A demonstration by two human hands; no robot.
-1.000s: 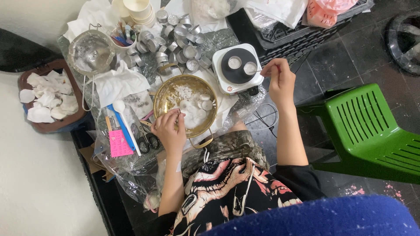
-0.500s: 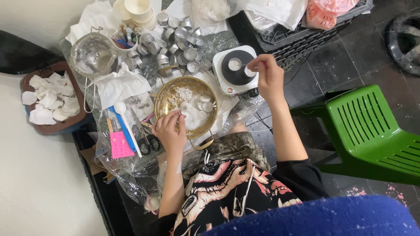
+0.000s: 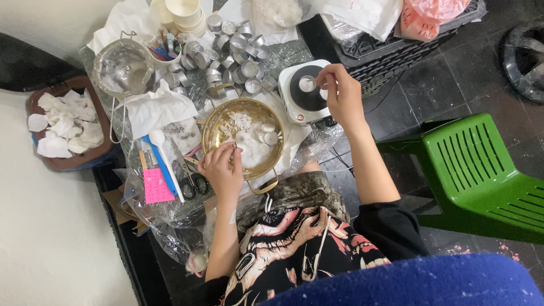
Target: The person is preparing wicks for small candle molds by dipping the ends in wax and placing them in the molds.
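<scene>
At the far left of the frame a brown tray (image 3: 34,105) holds loose white pieces. Right of it, in the upper left, stands a metal sieve (image 3: 123,69), and further right a heap of small metal cups (image 3: 229,48) lies empty at the top centre. By the look of it, the work is partly done: only two cups show on the hotplate (image 3: 290,96), the heap is unfilled, and much white wax (image 3: 252,141) is left in the gold pan (image 3: 214,129) at mid-frame.

The left hand (image 3: 222,170) rests at the pan's lower left rim, fingers curled and thumb and forefinger pinched on something thin; what it is I cannot tell. The wax lies just beside and above this hand, inside the pan.

Right of the pan, the white hotplate carries a filled cup (image 3: 306,84) on its dark disc. The right hand (image 3: 341,99) hangs over the disc's right side, fingertips pinched together just beside that cup; whether they hold a thin tool is too small to see. A second cup is mostly hidden under the fingers.

At the right edge stands a green chair (image 3: 481,170).
</scene>
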